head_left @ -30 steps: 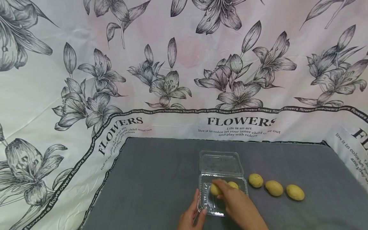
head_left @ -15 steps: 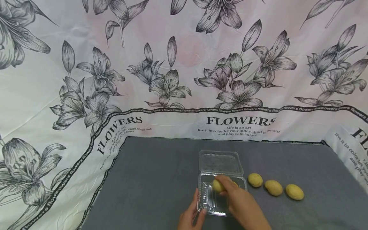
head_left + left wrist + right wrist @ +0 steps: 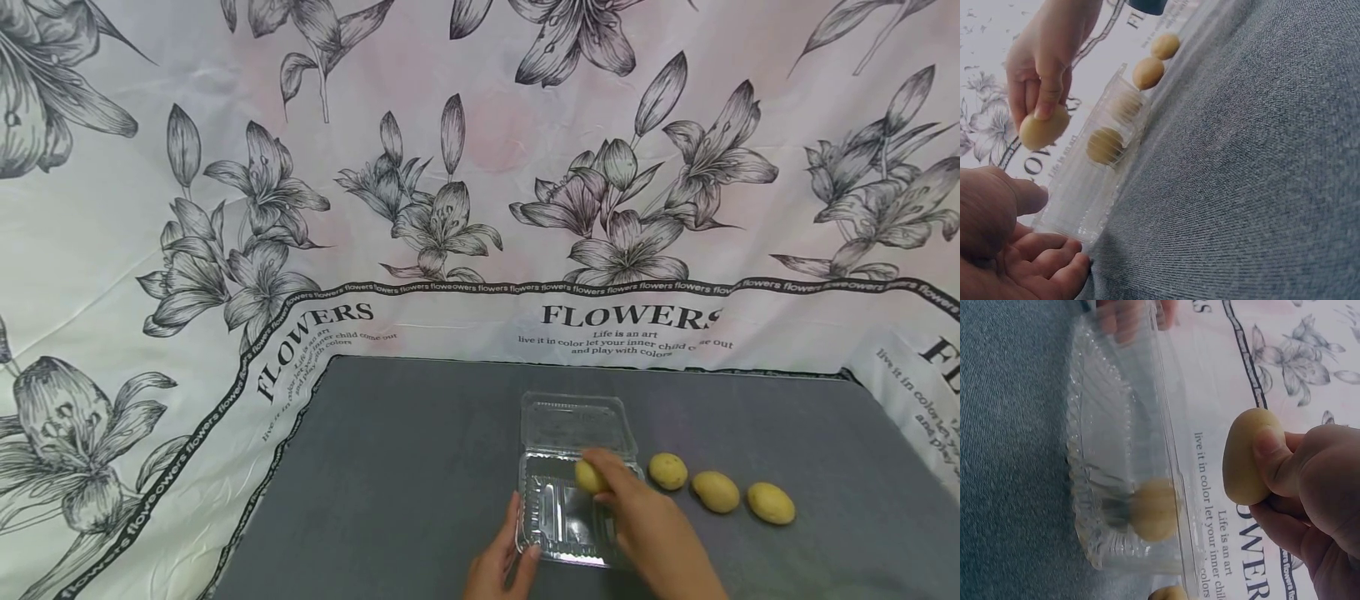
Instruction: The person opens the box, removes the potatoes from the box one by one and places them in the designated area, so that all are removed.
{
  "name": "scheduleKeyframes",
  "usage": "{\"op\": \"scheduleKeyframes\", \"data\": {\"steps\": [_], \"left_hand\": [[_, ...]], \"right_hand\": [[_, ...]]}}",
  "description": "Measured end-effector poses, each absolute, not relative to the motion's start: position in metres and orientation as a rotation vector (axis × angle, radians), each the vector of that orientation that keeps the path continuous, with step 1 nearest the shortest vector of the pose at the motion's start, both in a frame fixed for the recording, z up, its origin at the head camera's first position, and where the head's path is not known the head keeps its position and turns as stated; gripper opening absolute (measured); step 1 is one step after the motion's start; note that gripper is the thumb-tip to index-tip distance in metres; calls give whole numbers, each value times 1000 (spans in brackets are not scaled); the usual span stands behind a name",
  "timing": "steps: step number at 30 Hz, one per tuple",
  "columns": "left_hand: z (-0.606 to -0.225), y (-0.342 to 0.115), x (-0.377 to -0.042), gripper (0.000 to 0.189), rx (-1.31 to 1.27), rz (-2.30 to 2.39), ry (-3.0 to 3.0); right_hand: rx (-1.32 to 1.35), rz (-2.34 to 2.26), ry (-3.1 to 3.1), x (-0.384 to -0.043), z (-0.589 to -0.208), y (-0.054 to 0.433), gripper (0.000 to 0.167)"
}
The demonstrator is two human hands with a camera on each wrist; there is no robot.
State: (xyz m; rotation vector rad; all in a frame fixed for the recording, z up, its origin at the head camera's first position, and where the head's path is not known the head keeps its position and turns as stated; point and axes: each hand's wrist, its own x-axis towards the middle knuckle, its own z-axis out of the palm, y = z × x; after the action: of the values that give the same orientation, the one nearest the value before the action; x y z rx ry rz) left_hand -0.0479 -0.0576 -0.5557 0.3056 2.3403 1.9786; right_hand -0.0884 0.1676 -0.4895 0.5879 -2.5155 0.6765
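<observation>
My right hand (image 3: 648,521) pinches a yellow lemon (image 3: 589,477) between thumb and fingers, over the right half of a clear plastic clamshell box (image 3: 528,525). The box's lid (image 3: 577,423) lies folded back, away from me. Through the plastic in the right wrist view, a second lemon (image 3: 1154,510) sits inside the box; in the head view my right hand hides it. At the box's near left corner my left hand (image 3: 501,558) rests with its fingers along the left wall and its thumb at the front edge. Its relaxed fingers (image 3: 1047,259) touch the box end in the left wrist view.
To the right of the box, three more lemons lie in a row: one near its wall (image 3: 667,471), a middle one (image 3: 715,492) and an outer one (image 3: 770,503). The grey tabletop (image 3: 397,467) meets a flower-printed white cloth (image 3: 450,325) behind and at the sides.
My right hand has carried the lemon to the right and slightly away from me, from the box's left-middle toward its right side. The left hand and the box have stayed in place.
</observation>
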Motion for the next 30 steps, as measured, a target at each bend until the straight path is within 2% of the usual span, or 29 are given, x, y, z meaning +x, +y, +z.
{"op": "scheduleKeyframes", "data": {"steps": [8, 20, 30], "left_hand": [[-555, -57, -49, 70, 278, 1962, 2347], [-558, -58, -49, 67, 400, 2002, 2367], [-555, -57, -49, 70, 290, 1952, 2345]], "right_hand": [[549, 700, -2532, -85, -488, 176, 62], [542, 693, -2527, -84, -491, 188, 61], [470, 686, -2546, -84, -489, 197, 65]]}}
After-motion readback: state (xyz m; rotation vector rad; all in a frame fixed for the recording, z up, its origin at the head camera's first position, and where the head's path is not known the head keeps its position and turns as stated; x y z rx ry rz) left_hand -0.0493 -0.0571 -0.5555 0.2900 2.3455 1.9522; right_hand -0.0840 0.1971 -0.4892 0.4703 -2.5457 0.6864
